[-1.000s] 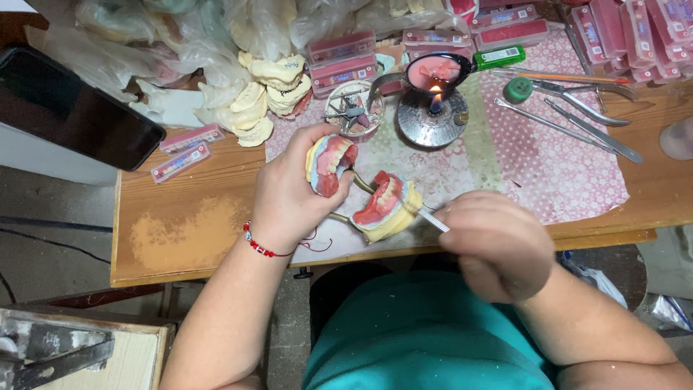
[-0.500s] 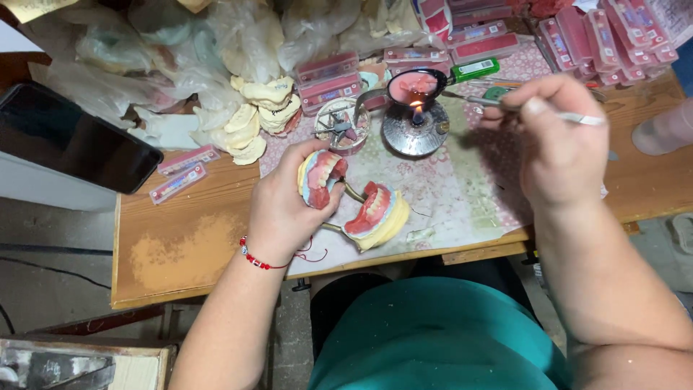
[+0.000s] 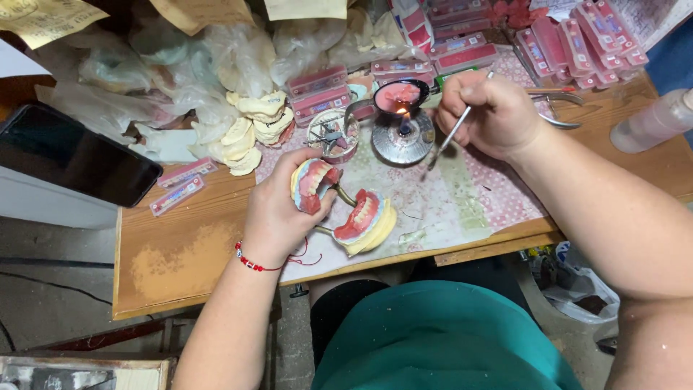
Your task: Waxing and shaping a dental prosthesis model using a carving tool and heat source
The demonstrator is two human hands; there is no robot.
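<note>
My left hand grips a hinged denture model: pink wax gums with teeth on yellow plaster casts, opened like a book on the wooden table. My right hand holds a thin metal instrument, its tip pointing down-left beside the small lit spirit burner. A spoon-like ladle of pink wax sits over the flame.
Yellow plaster casts and plastic bags pile at the back left. Pink tooth-card boxes line the back. A small dish of tools, pliers, a clear bottle and a dark phone lie around.
My right hand has moved from the model near me up to the burner, then slid left and lower, bringing the instrument beside the flame. The left hand keeps its hold on the model.
</note>
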